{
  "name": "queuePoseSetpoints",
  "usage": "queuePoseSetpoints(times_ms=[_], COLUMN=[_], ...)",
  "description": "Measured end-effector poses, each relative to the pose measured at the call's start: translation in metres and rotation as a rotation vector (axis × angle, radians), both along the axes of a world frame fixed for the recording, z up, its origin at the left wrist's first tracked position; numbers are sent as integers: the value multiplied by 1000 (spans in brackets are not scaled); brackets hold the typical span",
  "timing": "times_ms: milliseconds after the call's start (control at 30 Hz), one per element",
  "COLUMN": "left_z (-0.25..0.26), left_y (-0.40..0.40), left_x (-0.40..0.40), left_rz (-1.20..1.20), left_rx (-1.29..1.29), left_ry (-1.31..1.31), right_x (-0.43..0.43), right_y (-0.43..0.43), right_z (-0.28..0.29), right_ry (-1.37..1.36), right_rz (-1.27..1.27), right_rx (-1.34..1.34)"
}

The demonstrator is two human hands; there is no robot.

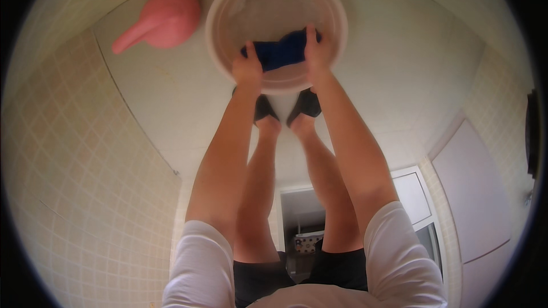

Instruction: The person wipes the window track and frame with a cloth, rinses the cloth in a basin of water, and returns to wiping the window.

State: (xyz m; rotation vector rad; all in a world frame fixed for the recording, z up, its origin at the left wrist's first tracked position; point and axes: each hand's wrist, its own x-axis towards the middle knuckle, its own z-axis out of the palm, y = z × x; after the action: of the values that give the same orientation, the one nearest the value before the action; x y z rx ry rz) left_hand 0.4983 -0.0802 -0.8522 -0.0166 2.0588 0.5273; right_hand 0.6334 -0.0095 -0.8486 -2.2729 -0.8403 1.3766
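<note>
A round pink plastic basin (212, 30) stands on the floor in front of my feet, with whitish suds or cloudy water inside. Over its near half a dark blue cloth (280, 54) is stretched sideways. My left hand (249, 66) grips the cloth's left end, thumb on top, near the basin's left rim. The right end is held in my right hand (317, 51), its thumb also on top, near the right rim. The fingers under the cloth are mostly hidden.
A pink long-handled plastic dipper (171, 18) lies on the floor left of the basin. Tiled wall (85, 137) rises at the left. My feet in black slippers (305, 105) are close to the basin's near rim. A light cabinet panel (471, 188) and a white-framed door (413, 196) are at the right.
</note>
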Motion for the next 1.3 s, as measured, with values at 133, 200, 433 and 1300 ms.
queuePoseSetpoints(times_ms=[133, 200, 433, 1300], left_z=[6, -6, -21, -20], left_y=[-16, -31, -83, -67], left_x=[-41, -59, -72, -53], left_rz=[245, 228, 248, 328], left_rx=[10, 51, 192, 221], left_ry=[-226, -213, -184, -508], right_x=[-21, -32, -70, -60], right_y=[-13, -32, -87, -63], right_z=[-20, -39, -68, -79], right_ry=[-32, -366, -547, -339], right_rz=[150, 589, 1471, 995], right_rx=[-26, 152, 168, 120])
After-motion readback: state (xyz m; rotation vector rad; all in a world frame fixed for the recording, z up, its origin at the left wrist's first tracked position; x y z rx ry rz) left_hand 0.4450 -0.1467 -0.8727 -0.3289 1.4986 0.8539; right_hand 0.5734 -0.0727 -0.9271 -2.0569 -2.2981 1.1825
